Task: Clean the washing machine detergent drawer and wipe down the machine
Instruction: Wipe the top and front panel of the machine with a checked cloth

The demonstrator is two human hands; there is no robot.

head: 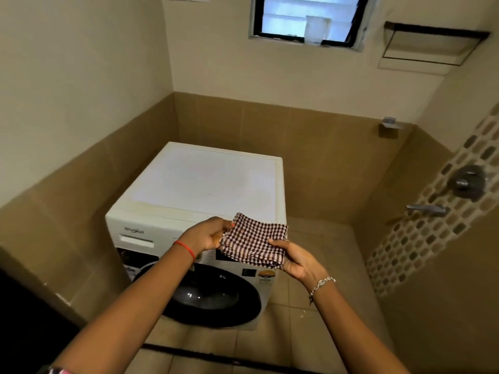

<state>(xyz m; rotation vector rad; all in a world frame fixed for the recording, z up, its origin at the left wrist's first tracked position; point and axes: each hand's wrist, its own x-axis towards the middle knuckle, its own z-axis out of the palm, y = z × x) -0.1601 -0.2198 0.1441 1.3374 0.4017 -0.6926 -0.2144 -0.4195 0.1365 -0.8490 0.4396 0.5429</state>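
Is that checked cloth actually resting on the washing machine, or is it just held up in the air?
Cannot tell. In the head view, both hands, left and right, hold the checked cloth in front of the washing machine, but the overlap hides any gap or contact.

Pale daylight glares through the window (307, 18), the tiled room stays dim and warm, and the walls bow at the edges.

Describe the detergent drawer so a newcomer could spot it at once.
Start at the white washing machine standing against the tiled back wall. On its front panel, above the dark round door, look at the upper left corner under the brand name. The detergent drawer is the pale rectangular panel there, shut flush, left of the checked cloth held in both hands.
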